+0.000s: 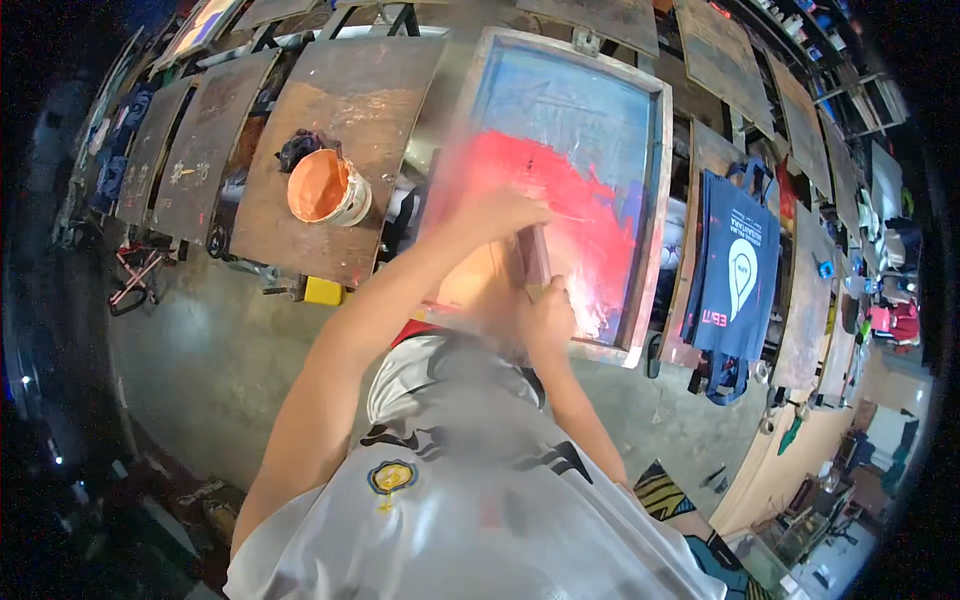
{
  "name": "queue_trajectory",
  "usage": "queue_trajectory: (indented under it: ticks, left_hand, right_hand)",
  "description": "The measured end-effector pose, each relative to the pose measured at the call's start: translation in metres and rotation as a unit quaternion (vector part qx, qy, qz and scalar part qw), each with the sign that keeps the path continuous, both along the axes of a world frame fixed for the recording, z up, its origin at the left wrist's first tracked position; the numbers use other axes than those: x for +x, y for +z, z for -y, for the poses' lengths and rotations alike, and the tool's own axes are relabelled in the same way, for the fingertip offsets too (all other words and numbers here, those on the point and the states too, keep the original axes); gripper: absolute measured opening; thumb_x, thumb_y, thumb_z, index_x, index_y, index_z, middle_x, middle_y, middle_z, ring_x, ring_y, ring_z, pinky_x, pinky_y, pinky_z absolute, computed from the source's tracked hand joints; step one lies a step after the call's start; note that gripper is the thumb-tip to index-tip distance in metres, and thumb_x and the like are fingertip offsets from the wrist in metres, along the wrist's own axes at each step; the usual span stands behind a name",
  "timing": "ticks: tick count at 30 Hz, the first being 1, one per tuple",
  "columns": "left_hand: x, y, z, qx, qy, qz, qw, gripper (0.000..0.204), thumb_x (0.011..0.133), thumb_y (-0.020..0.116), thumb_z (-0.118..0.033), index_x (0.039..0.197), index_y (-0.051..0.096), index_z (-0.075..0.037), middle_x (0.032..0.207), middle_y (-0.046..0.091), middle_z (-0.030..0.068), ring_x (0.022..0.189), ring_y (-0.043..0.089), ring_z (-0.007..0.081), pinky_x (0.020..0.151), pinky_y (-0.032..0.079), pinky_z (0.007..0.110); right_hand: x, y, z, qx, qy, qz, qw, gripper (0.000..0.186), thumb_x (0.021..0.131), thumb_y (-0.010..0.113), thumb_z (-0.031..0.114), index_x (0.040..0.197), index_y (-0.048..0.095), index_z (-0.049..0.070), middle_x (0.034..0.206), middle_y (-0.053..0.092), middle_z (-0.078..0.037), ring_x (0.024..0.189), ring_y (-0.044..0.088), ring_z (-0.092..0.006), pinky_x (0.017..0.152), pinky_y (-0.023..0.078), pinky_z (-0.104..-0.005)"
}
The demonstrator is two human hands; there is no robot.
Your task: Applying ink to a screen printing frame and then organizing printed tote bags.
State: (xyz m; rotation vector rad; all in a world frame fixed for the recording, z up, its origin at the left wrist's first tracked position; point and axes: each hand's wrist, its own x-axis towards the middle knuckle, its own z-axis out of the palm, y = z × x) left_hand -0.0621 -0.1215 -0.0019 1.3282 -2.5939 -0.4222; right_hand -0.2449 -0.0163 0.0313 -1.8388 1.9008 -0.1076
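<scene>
A metal-framed printing screen [660,130] lies flat in front of me, its mesh blue at the top and smeared with red ink [590,225] below. My left hand [495,212] and my right hand [545,318] both grip a long squeegee [535,255] that stands on the red-inked mesh. The left hand holds its far end, the right hand its near end. Both hands are motion-blurred.
A tub of orange ink [325,188] with a dark rag [300,145] stands on the wooden pallet board [360,90] to the left. More boards run along both sides. A printed navy tote bag [738,265] lies on the board to the right. Concrete floor lies below.
</scene>
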Motion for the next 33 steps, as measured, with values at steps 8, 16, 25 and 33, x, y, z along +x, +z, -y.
queue_trajectory:
  ticks: [8, 16, 25, 33]
  left_hand:
    - [0.065, -0.016, 0.02, -0.061, -0.013, 0.079, 0.995, 0.062, 0.054, 0.086, -0.015, 0.108, 0.055, -0.017, 0.106, 0.061, -0.0005, 0.107, 0.061, 0.0232, 0.087, 0.046, 0.041]
    - [0.024, 0.004, 0.001, -0.048, -0.037, 0.046, 0.997, 0.058, 0.056, 0.085, -0.018, 0.107, 0.056, -0.017, 0.106, 0.062, 0.0009, 0.103, 0.063, 0.0239, 0.083, 0.047, 0.043]
    - [0.073, -0.008, 0.017, -0.09, 0.01, 0.106, 0.99, 0.051, 0.06, 0.081, -0.018, 0.106, 0.058, -0.019, 0.1, 0.064, -0.0012, 0.099, 0.064, 0.0212, 0.082, 0.045, 0.043]
    - [0.039, -0.014, -0.015, -0.107, -0.008, 0.038, 0.994, 0.057, 0.056, 0.084, -0.019, 0.106, 0.056, -0.019, 0.102, 0.063, -0.0028, 0.1, 0.062, 0.0205, 0.085, 0.046, 0.041]
  right_hand:
    - [0.049, -0.019, 0.015, -0.022, 0.038, 0.047, 0.998, 0.051, 0.084, 0.071, 0.033, 0.114, 0.046, 0.0, 0.104, 0.062, -0.026, 0.092, 0.066, -0.0431, 0.08, 0.053, -0.051]
    - [0.021, -0.014, 0.003, 0.015, 0.031, 0.038, 0.999, 0.049, 0.08, 0.072, 0.027, 0.111, 0.046, -0.001, 0.097, 0.064, -0.026, 0.088, 0.066, -0.0455, 0.079, 0.053, -0.0525]
    - [0.072, -0.03, 0.02, -0.034, 0.037, 0.027, 0.998, 0.05, 0.079, 0.072, 0.023, 0.113, 0.046, -0.002, 0.096, 0.065, -0.026, 0.087, 0.066, -0.0443, 0.078, 0.054, -0.0509]
    - [0.034, -0.014, -0.004, 0.002, 0.05, -0.006, 0.999, 0.05, 0.08, 0.072, 0.027, 0.113, 0.046, -0.001, 0.098, 0.063, -0.026, 0.088, 0.065, -0.0437, 0.078, 0.052, -0.0515]
